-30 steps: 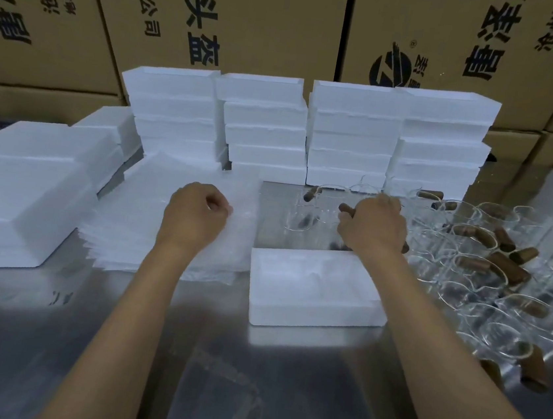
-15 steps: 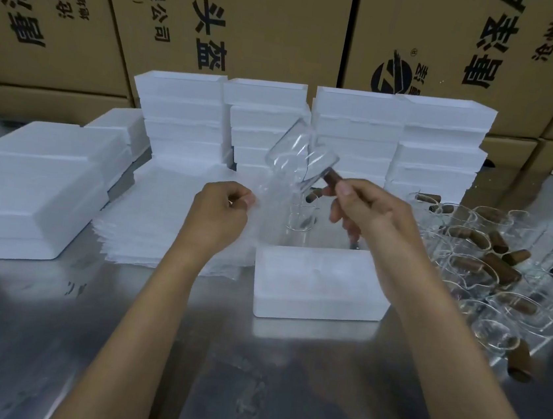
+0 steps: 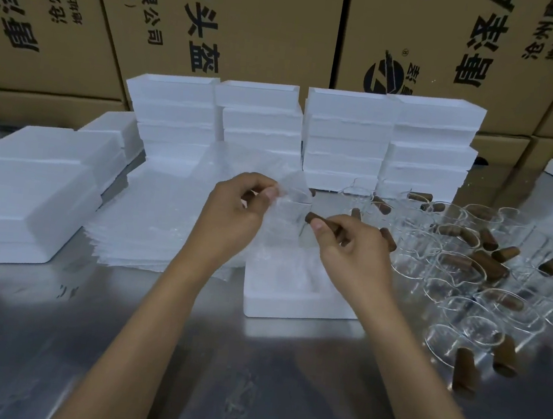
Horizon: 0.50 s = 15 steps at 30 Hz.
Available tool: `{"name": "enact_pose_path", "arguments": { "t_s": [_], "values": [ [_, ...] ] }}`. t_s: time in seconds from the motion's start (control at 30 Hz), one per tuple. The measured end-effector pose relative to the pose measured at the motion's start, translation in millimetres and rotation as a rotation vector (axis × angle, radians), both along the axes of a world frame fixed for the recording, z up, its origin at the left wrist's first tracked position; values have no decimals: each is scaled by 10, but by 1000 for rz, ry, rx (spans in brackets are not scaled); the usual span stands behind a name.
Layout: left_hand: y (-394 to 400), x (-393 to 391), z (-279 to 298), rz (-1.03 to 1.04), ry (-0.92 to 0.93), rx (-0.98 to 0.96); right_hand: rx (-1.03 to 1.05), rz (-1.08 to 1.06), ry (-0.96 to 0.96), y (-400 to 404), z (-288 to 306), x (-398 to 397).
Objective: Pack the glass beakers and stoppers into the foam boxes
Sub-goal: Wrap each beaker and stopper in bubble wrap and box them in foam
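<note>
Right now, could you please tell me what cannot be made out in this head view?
- Open foam box: its cavity, hidden by both forearms.
- Held beaker: outline lost behind the wrap sheet.
- Stopper: far end covered by the right hand.

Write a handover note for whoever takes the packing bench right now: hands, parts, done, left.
Left hand: pinches a clear wrap sheet by its top edge, above the box.
Right hand: holds a brown stopper; a glass beaker sits between the hands against the sheet.
Open foam box: in front on the metal table, nothing clearly packed inside.
Loose beakers and stoppers: on the right.
Empty foam boxes: stacked behind.
Done: beaker and stopper picked.
Left: wrap, box them, then the remaining pile.
</note>
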State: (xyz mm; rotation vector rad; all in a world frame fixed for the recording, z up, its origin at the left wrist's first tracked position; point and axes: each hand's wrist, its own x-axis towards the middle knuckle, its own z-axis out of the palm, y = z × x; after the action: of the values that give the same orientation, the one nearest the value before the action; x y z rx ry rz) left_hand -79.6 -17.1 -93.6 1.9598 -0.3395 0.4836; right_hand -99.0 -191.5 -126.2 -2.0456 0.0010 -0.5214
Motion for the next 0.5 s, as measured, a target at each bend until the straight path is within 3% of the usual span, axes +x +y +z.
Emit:
{"name": "enact_pose_path", "arguments": {
  "t_s": [0.07,0.23,0.33,0.43,0.5],
  "values": [
    [-58,-24,-8,-5,-67,31,106,36,54,6,9,0],
    [-190,-128,-33,-141,-113,123,67,60,42,28,32,-27],
    [-197,-143,-21,-148,-119,49,324,87,137,-19,58,-15],
    [-122,-136,18,8,-188,-96,547,130,258,-123,92,-15],
    [-37,-116,38,247,-300,-56,612,184,291,-188,111,-9]
  ]
}}
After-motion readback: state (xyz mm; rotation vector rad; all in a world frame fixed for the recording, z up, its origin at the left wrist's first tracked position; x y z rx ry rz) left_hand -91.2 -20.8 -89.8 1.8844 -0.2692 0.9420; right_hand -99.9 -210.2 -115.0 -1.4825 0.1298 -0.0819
